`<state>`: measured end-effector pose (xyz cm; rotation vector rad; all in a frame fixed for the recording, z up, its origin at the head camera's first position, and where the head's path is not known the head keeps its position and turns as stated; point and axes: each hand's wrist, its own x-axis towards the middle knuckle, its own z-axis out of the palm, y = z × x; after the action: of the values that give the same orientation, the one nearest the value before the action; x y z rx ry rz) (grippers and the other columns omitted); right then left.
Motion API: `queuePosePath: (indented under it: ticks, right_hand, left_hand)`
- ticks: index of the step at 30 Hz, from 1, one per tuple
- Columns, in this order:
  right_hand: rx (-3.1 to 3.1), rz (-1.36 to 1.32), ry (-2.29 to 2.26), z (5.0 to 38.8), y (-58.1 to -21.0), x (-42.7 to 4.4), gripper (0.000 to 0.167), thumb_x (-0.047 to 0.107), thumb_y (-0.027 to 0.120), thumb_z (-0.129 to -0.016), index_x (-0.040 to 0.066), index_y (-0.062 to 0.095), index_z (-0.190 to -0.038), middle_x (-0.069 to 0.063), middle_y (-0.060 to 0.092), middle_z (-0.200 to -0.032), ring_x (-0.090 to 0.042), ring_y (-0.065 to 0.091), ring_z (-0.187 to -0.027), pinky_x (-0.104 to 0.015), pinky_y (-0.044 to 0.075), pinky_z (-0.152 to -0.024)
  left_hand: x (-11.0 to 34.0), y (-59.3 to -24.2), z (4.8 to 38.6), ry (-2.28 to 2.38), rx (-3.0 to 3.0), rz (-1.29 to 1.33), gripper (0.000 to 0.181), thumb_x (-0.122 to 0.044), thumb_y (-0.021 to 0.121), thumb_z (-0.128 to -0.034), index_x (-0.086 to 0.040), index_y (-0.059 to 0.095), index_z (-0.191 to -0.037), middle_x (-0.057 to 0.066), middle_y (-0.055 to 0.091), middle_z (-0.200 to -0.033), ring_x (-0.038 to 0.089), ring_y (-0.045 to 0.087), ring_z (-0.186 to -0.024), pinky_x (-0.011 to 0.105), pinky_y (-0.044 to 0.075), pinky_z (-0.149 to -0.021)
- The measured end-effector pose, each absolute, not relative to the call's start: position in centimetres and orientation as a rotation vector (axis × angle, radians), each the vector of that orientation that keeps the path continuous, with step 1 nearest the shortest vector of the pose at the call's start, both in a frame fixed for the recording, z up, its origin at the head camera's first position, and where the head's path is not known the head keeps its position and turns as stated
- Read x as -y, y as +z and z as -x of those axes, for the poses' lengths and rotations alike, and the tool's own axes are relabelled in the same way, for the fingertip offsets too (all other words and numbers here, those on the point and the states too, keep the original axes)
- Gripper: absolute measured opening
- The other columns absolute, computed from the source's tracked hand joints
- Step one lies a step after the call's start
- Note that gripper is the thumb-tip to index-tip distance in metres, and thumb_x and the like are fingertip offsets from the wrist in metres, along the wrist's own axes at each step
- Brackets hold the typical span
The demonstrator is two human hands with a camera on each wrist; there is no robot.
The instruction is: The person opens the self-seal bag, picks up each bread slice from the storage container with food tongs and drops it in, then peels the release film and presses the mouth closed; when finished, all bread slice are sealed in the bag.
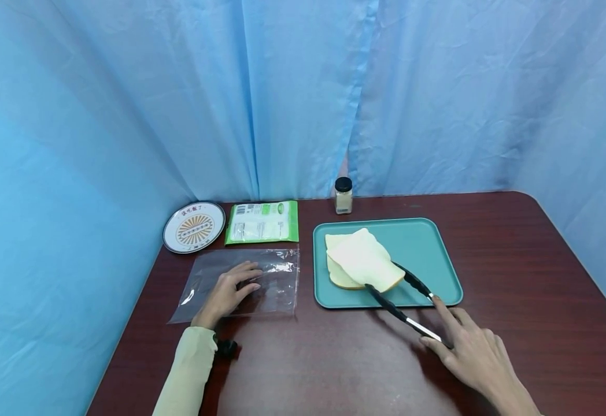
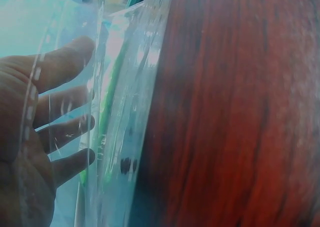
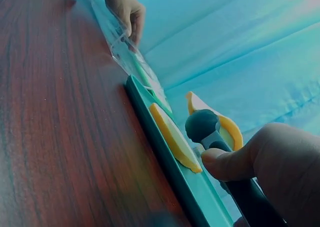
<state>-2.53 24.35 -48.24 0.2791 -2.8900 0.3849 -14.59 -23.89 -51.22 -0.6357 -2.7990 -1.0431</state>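
My right hand [image 1: 469, 349] holds a pair of black-and-metal tongs [image 1: 388, 304], thumb on one arm and fingers on the other. The tongs' black tips grip the near right corner of a slice of white bread [image 1: 361, 257]. In the right wrist view that slice [image 3: 231, 131] stands raised above another bread slice [image 3: 175, 141], which lies on the green tray [image 1: 428, 248]. My left hand [image 1: 227, 292] is at a clear plastic bag [image 1: 279, 294] on the table, fingers loosely bent. The left wrist view shows the hand [image 2: 60, 87] through clear film; whether it grips any is unclear.
Behind the bag lies a green-and-white packet [image 1: 261, 222], with a patterned round plate [image 1: 195, 227] to its left. A small black-capped jar [image 1: 343, 196] stands behind the tray. Blue curtains [image 1: 303, 98] enclose the dark red wooden table [image 1: 516, 277].
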Motion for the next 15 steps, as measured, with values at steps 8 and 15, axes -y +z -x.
queuePosePath:
  ticks: [8, 15]
  right_hand:
    - [2.835, -0.419, 0.336, 3.3, -47.9, -23.5, 0.08, 0.046, 0.08, -0.079, 0.019, 0.049, -0.148, -0.012, 0.066, -0.112, -0.012, 0.037, -0.046, -0.029, 0.031, -0.042]
    - [2.804, -0.508, 0.303, 4.1, -47.9, -22.8, 0.08, 0.045, 0.082, -0.075, 0.016, 0.054, -0.144, -0.007, 0.065, -0.102, -0.01, 0.041, -0.05, -0.027, 0.031, -0.043]
  left_hand:
    - [23.9, -51.3, 14.6, -1.049, 2.795, 0.633, 0.033, -0.014, 0.074, -0.0901, -0.007, 0.072, -0.122, 0.016, 0.065, -0.136, 0.038, 0.052, -0.138, 0.055, 0.046, -0.11]
    - [23.9, -51.2, 14.6, -1.052, 2.8, 0.617, 0.033, -0.014, 0.074, -0.09, -0.008, 0.073, -0.122, 0.016, 0.065, -0.136, 0.037, 0.052, -0.138, 0.055, 0.046, -0.11]
